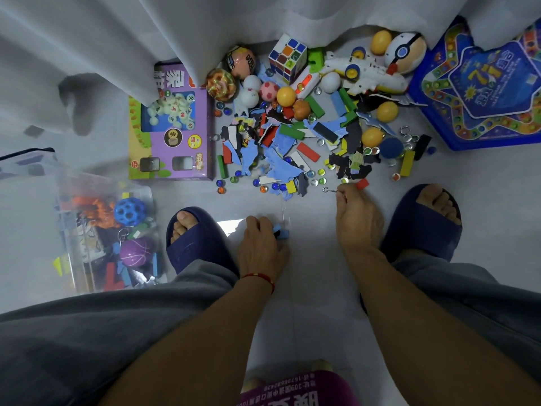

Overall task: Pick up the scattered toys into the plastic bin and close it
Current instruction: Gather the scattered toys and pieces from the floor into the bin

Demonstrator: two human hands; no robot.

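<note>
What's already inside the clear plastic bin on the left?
The plastic bin holds a blue holed ball, a purple ball, an orange toy and coloured blocks. Its cloudy walls blur the rest, and anything underneath is covered.

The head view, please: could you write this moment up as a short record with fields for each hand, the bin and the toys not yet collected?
left hand: left hand low over the floor, fingers curled round small blue pieces
right hand: right hand pinches a small metal hook at the pile's near edge
bin: clear plastic bin by the left foot, open, partly filled, including a purple ball
uncollected: toy pile, purple game box, blue star board
</note>
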